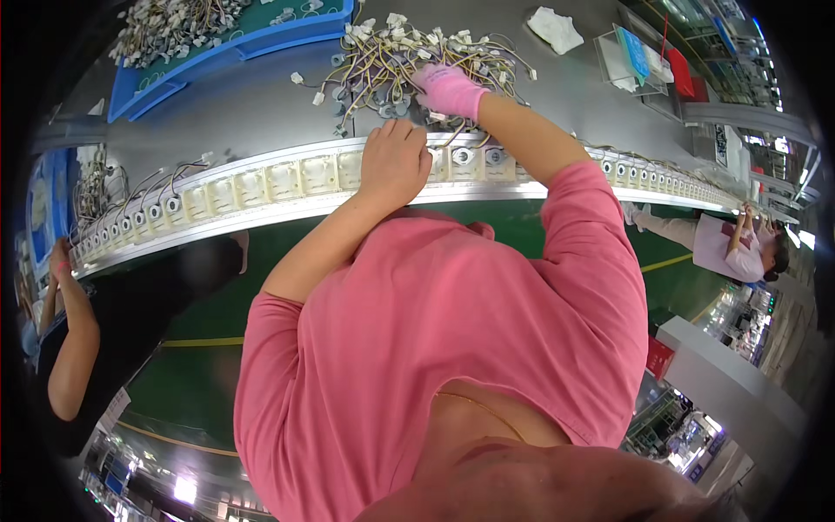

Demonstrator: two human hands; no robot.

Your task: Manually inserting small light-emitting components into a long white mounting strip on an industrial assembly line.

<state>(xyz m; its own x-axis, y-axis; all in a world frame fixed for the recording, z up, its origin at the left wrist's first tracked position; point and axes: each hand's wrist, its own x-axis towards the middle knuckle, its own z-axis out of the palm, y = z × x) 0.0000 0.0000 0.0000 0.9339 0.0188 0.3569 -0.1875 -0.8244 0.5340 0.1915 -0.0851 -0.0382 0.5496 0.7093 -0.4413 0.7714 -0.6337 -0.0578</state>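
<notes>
My bare left hand [396, 163] rests on a long row of clear, boxy sockets [287, 179] set in a pale rail, its fingers laid across to the far side. What lies under the palm is hidden. My right hand [450, 90], in a pink glove, reaches into a tangled heap of wire leads [391, 65] with white connectors and small round grey parts. Its fingers are bent together among the wires, and what they hold cannot be made out. Just right of my left hand, sockets with round dark-centred parts [463, 157] show.
A blue-rimmed tray [252, 50] with more wired parts stands at the far left. A crumpled white cloth [555, 30] and a clear holder with blue card [633, 54] lie far right. A person in black [130, 304] works at the left; another [731, 244] sits at the right.
</notes>
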